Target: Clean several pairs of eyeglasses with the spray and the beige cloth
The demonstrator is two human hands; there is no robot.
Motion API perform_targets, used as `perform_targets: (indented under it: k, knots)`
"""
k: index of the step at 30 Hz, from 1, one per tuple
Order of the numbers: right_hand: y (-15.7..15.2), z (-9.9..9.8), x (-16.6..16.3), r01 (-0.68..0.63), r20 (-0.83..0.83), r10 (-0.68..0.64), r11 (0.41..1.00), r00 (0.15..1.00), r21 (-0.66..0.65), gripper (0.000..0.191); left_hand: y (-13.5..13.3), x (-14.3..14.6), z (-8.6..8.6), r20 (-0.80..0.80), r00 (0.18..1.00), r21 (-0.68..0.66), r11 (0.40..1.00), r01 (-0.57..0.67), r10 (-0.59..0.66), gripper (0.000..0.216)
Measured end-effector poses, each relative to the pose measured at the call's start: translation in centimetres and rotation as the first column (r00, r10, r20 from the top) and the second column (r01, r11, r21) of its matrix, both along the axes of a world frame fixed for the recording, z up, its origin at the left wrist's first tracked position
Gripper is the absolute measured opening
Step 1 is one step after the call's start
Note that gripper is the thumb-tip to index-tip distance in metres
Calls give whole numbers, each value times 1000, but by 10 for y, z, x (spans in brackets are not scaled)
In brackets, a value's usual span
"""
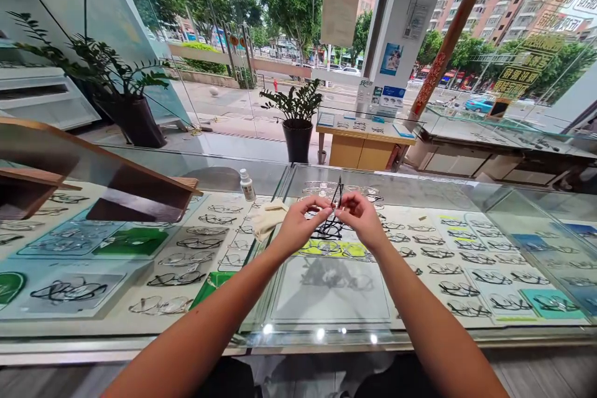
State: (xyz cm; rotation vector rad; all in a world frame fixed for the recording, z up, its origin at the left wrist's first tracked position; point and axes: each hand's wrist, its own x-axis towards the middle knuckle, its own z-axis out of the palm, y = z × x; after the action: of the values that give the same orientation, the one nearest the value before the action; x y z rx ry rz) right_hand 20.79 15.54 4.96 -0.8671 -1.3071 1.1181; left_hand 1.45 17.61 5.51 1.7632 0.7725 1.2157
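Note:
Above the glass display counter (326, 305), both my hands meet around a dark pair of eyeglasses (339, 191). My left hand (308, 219) pinches the frame from the left, thumb and forefinger together. From the right, my right hand (361, 217) closes its fingertips on the same frame. One part of the eyeglasses points upward between the hands; my fingers hide much of the rest. A cream cloth (268, 219) lies on the glass to the left of my left hand. Behind it stands a small white bottle (247, 185).
Rows of eyeglasses (459, 289) lie under the counter glass. A wooden display stand (140, 189) rises at the left. Beyond the counter are a potted plant (298, 130), a wooden cabinet (359, 150) and the shop window.

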Motion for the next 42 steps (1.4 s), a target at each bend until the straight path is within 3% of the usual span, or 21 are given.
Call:
perform_targets:
  k: [10,18,24,27,29,33,35,37,40,42]
  knots:
    - [3,2,-1,19,-14,-19,999,1000,-39,38,8,-1,-7,20,1000,-53,999,-2,4,29]
    - [11,0,6,181,-41,-182,983,982,-42,31,18,-8,-7,129,989,-192,980,-51,77,38]
    - [16,-3,13,341,-88,-357,927,930,-152,25,25,-14,0,266,946,-248,962,-119,186,42]
    - [18,-8,13,316,-91,-340,926,936,-209,33,27,-14,-1,295,930,-239,960,-148,217,41]
    - [18,-10,14,376,-72,-399,900,914,-221,40,27,-14,-2,298,928,-214,963,-164,224,39]
    - [11,-5,12,596,-5,-596,802,803,-44,37,25,-16,-2,244,936,-111,966,-233,254,33]
    - [3,0,7,517,66,-525,850,849,104,25,22,-16,-2,177,937,-14,953,-302,300,28]
    - [-8,3,-3,339,204,-389,910,899,238,15,18,-16,-3,129,931,118,927,-355,340,22]
    - [-24,4,-19,134,400,-315,898,861,419,21,14,-15,-3,88,932,308,880,-361,352,13]
    - [-31,3,-27,60,475,-311,879,823,472,28,12,-14,-3,56,932,398,849,-349,357,10]
